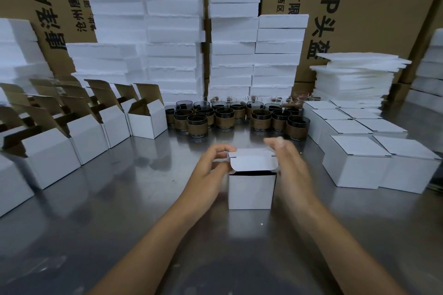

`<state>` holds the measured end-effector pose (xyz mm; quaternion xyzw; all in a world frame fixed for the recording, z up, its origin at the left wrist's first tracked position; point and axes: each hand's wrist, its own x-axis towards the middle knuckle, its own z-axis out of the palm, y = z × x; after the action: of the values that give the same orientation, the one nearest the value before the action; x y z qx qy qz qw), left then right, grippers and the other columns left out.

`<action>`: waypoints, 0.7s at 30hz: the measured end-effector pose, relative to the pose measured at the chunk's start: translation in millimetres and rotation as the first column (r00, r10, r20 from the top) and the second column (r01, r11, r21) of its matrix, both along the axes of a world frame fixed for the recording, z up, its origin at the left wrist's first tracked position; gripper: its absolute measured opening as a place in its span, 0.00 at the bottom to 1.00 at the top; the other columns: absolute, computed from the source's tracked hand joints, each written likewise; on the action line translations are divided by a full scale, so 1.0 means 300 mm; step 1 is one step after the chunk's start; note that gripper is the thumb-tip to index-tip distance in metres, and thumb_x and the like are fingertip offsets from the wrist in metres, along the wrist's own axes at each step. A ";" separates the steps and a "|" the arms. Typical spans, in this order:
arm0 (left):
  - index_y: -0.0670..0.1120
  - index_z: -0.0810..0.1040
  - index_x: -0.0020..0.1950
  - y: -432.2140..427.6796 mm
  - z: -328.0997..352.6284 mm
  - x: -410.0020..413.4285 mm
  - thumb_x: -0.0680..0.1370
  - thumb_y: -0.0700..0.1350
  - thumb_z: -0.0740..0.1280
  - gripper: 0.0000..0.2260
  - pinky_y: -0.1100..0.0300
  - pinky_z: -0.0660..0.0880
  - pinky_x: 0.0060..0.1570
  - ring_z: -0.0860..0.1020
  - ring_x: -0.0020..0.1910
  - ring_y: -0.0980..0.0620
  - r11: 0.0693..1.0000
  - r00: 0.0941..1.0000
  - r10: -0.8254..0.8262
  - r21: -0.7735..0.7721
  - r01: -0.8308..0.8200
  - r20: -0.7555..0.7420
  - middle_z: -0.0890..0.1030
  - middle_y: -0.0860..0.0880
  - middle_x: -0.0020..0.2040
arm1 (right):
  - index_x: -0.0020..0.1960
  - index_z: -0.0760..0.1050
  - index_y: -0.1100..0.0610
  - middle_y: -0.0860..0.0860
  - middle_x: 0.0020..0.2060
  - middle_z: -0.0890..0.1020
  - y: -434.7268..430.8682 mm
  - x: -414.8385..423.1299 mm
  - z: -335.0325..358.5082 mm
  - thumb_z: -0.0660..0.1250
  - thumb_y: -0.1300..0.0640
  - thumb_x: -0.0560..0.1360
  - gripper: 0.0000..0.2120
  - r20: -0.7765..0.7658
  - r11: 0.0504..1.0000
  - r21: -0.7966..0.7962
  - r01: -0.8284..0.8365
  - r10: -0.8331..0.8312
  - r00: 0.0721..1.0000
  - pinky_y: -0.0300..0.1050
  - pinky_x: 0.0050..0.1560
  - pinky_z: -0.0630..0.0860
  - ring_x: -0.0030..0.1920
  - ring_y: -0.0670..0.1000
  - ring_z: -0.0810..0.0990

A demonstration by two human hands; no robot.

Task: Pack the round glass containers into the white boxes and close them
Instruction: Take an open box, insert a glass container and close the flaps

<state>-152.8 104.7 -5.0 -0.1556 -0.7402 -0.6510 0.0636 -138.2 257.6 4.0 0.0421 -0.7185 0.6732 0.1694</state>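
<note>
closing the white box (pixel 251 189) looks like the step in hand. the box stands upright on the table (pixel 119 211), close to the person, between the two hands, front wall toward the camera. the lid flap (pixel 253 161) is folded over the top. its rounded tuck tongue points toward the person and hangs just above the front wall with a dark gap under it, so it's not tucked yet. can't see inside, so can't tell whether a container is in there. left hand (pixel 211 167) is at the box's left, fingers (pixel 225 148) curled over the far left corner of the lid, thumb at the left edge, pinching it. right hand (pixel 290 163) is just beside the right edge, fingers (pixel 275 142) fairly straight and apart. it's motion-blurred, so contact with the lid is unconfirmed. key relation: the tongue's free edge runs left to right, and the slot behind the front wall lies directly below it, on the near side of both sets of fingers. my call is the tuck goes down and in, with both hands about equally near. unpacked glass containers (pixel 230 115) cluster at the far side, well apart from the hands. open boxes (pixel 146 122) sit to the left, closed boxes (pixel 354 163) to the right.
</note>
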 end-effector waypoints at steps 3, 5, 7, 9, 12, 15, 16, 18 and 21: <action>0.57 0.77 0.47 -0.004 -0.003 0.000 0.81 0.49 0.55 0.11 0.72 0.69 0.50 0.76 0.49 0.62 1.000 1.000 0.015 0.017 -0.015 0.004 0.78 0.55 0.52 | 0.56 0.70 0.40 0.37 0.54 0.75 0.003 0.021 -0.022 0.66 0.40 0.71 0.15 -0.143 0.930 0.366 0.010 0.046 0.989 0.30 0.50 0.69 0.54 0.36 0.73; 0.58 0.78 0.47 -0.009 -0.005 0.001 0.81 0.53 0.53 0.13 0.69 0.69 0.54 0.76 0.52 0.62 1.000 1.000 0.009 0.014 -0.009 0.020 0.78 0.59 0.52 | 0.56 0.68 0.37 0.36 0.55 0.74 0.008 0.017 -0.032 0.67 0.43 0.71 0.16 -0.184 0.891 0.451 0.053 0.035 0.982 0.32 0.53 0.68 0.56 0.36 0.71; 0.57 0.78 0.47 -0.010 -0.002 0.006 0.80 0.54 0.56 0.11 0.74 0.69 0.50 0.76 0.51 0.65 1.000 1.000 -0.002 0.018 0.002 0.014 0.79 0.61 0.50 | 0.54 0.69 0.37 0.37 0.54 0.74 0.011 0.013 -0.034 0.68 0.46 0.71 0.13 -0.223 0.887 0.455 0.078 0.029 0.974 0.29 0.52 0.67 0.55 0.36 0.71; 0.57 0.78 0.47 -0.011 0.001 0.008 0.79 0.52 0.59 0.08 0.77 0.69 0.46 0.76 0.49 0.65 1.000 1.000 -0.010 0.019 0.009 0.011 0.80 0.61 0.48 | 0.51 0.72 0.40 0.39 0.52 0.75 0.009 0.008 -0.038 0.70 0.49 0.71 0.12 -0.256 0.897 0.432 0.091 0.025 0.966 0.27 0.51 0.66 0.54 0.37 0.72; 0.58 0.79 0.46 -0.014 0.000 0.002 0.79 0.50 0.60 0.08 0.73 0.69 0.48 0.76 0.51 0.63 1.000 1.000 -0.010 0.016 0.010 0.023 0.80 0.58 0.50 | 0.50 0.78 0.48 0.45 0.51 0.77 0.006 0.003 -0.041 0.72 0.54 0.70 0.08 -0.266 0.932 0.359 0.060 0.040 0.963 0.31 0.54 0.68 0.55 0.40 0.74; 0.58 0.79 0.47 -0.013 0.001 0.001 0.79 0.49 0.60 0.08 0.77 0.68 0.46 0.76 0.50 0.64 1.000 1.000 -0.004 0.021 0.004 0.023 0.80 0.57 0.51 | 0.49 0.80 0.51 0.47 0.51 0.78 0.003 0.003 -0.040 0.73 0.55 0.70 0.08 -0.253 0.944 0.327 0.055 0.031 0.967 0.37 0.55 0.70 0.55 0.42 0.75; 0.58 0.79 0.49 -0.012 0.001 0.001 0.79 0.49 0.60 0.08 0.79 0.68 0.45 0.76 0.49 0.65 1.000 1.000 -0.004 0.019 0.004 0.024 0.79 0.56 0.51 | 0.49 0.81 0.51 0.47 0.50 0.78 0.000 0.004 -0.039 0.73 0.55 0.69 0.08 -0.252 0.946 0.319 0.062 0.022 0.967 0.37 0.55 0.70 0.55 0.42 0.75; 0.57 0.78 0.52 -0.013 -0.002 0.000 0.79 0.49 0.60 0.07 0.80 0.67 0.45 0.76 0.49 0.67 1.000 1.000 -0.001 0.024 0.001 0.027 0.79 0.57 0.53 | 0.48 0.80 0.51 0.45 0.49 0.78 -0.002 0.004 -0.038 0.74 0.55 0.69 0.08 -0.250 0.951 0.300 0.073 0.005 0.968 0.34 0.51 0.70 0.54 0.41 0.75; 0.56 0.77 0.55 -0.018 -0.006 -0.002 0.78 0.49 0.62 0.08 0.77 0.69 0.47 0.76 0.48 0.69 0.999 0.999 0.004 0.046 -0.006 0.048 0.79 0.58 0.53 | 0.46 0.80 0.47 0.42 0.50 0.77 0.005 0.006 -0.039 0.75 0.55 0.68 0.08 -0.223 0.958 0.282 0.056 0.009 0.975 0.29 0.48 0.69 0.54 0.38 0.75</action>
<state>-153.4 99.3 -6.9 -0.1365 -0.7268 -0.6712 0.0509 -136.3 259.1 -7.7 0.1327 -0.7852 0.5513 0.2488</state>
